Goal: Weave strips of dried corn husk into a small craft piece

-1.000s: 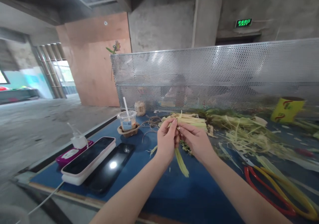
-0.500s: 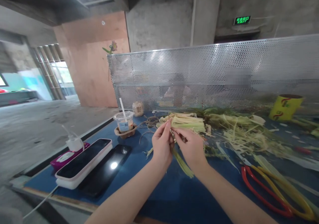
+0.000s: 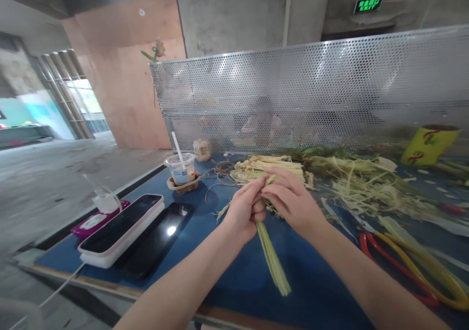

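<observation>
My left hand (image 3: 245, 210) is closed around a bundle of pale green husk strips (image 3: 271, 259), whose loose ends hang below the fist toward me. My right hand (image 3: 295, 200) has its fingers bent together at the bundle's upper end, against the left thumb and fingertips. The fingers hide most of that upper end. Just behind the hands lies a pile of cut pale yellow-green husk strips (image 3: 252, 166) on the blue table (image 3: 242, 291).
Red-and-yellow-handled scissors (image 3: 401, 266) lie at the right, below a heap of shredded husks (image 3: 373, 188). A yellow roll (image 3: 430, 146) stands farther back. Leftward are a drink cup (image 3: 180, 168), twine (image 3: 220, 171), a dark phone (image 3: 157, 244) and a pink-edged phone (image 3: 122, 225). Perforated metal (image 3: 293, 90) borders the back.
Both hands have moved slightly right, and the right hand has risen over the left fingertips. More of the bundle's hanging length shows below the left fist. The camera has tilted down a little.
</observation>
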`<state>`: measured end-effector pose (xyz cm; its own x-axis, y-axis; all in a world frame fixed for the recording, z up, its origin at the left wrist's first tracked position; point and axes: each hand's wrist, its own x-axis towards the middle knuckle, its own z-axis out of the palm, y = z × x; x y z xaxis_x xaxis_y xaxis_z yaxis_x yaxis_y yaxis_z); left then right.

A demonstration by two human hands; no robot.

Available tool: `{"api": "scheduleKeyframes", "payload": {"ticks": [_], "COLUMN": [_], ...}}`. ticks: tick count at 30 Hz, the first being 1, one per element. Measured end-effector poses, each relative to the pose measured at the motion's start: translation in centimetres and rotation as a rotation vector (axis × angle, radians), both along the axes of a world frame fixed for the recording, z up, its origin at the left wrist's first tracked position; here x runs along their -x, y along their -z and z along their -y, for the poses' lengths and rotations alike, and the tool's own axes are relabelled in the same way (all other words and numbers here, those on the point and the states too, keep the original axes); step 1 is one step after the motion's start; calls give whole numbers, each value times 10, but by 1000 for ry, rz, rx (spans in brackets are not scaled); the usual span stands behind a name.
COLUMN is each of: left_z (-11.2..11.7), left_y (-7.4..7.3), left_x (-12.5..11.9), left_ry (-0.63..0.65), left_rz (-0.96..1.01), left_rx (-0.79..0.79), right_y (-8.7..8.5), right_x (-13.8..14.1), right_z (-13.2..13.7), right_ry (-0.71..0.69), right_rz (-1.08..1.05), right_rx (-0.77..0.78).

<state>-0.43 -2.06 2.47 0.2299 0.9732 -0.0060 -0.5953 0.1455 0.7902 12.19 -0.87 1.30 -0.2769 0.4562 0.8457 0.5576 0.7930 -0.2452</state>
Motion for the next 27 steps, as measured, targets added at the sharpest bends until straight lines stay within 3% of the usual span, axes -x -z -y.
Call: {"api": "scheduleKeyframes", "payload": {"ticks": [2, 7, 12, 17, 27], "left_z": [2, 4, 4, 5, 6], "left_y": [0, 1, 3, 5, 6], "left_x": [0, -2, -4, -7, -11], "left_ry": [15, -30, -77, -89, -47], "left_rz": [-12, 7, 6, 38, 60], "left_rx": [1, 22, 13, 19, 3], "right_y": [-2, -2, -1, 1, -5], "right_x": [-2, 0, 6, 10, 6], "right_z": [1, 5, 8, 11, 7], "right_ry": [-62, -65, -142, -133, -41], "right_rz": [32, -9, -212, -504, -644], "right_rx": [-30, -62, 137, 266, 426]}}
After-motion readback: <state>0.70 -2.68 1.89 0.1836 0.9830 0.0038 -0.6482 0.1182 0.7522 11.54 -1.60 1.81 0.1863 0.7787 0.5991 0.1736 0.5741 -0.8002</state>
